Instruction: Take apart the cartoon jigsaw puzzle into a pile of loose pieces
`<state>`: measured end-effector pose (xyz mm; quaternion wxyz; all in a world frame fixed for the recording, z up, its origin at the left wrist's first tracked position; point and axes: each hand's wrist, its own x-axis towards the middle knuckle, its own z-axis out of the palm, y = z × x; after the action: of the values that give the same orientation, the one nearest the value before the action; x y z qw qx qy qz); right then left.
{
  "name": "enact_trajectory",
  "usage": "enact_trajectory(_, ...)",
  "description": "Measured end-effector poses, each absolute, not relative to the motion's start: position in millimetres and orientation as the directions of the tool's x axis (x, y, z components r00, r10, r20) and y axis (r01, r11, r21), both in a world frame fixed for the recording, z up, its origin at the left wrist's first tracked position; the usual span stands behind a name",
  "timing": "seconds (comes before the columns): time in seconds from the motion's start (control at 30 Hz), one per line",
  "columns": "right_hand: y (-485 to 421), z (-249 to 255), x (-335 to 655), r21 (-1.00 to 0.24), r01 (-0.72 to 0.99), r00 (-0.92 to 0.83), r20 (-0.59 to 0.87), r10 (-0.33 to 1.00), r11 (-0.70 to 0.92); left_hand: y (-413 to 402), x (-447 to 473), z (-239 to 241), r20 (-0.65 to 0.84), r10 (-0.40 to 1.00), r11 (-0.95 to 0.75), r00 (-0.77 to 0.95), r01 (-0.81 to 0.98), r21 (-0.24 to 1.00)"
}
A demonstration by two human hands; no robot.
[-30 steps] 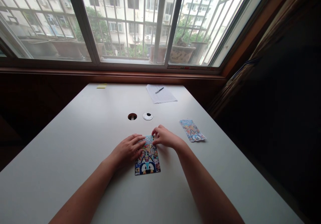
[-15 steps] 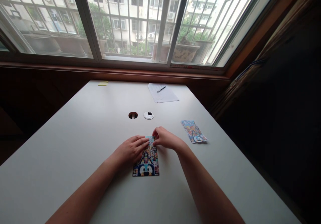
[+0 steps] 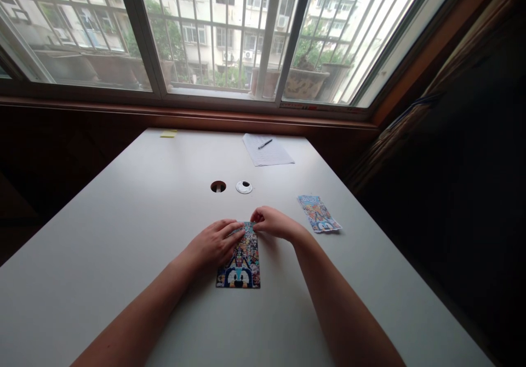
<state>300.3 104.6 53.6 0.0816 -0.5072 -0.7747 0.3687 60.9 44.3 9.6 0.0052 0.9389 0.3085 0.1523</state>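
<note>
A small jigsaw puzzle (image 3: 240, 265) with a blue cartoon dog's face at its near end and a crowd of colourful figures above it lies flat on the white table. My left hand (image 3: 217, 241) rests on its upper left part, fingers stretched out across the picture. At the top right corner, my right hand (image 3: 269, 224) has its thumb and curled fingers pinched on the puzzle's edge. Whether a loose piece is between those fingertips cannot be made out. The left hand covers part of the puzzle's left side.
To the right lies a crumpled sheet with the same picture (image 3: 319, 213). Farther back are a round cable cover (image 3: 244, 187), a cable hole (image 3: 218, 187), papers (image 3: 271, 156) with a pen (image 3: 265, 144) on them, and yellow sticky notes (image 3: 168, 133). A barred window stands behind the table (image 3: 123, 224).
My right hand's fingertips have shifted slightly up to the puzzle's top right corner, with the thumb lower on its side before. My left hand stays resting on the puzzle.
</note>
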Motion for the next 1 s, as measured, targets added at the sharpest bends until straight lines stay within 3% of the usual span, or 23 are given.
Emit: enact_trajectory(1.0,107.1,48.1,299.8,-0.665,0.742,-0.281,-0.201,0.938,0.079,46.2,60.0,9.1,0.263,0.601,-0.795,0.754,0.598,0.101)
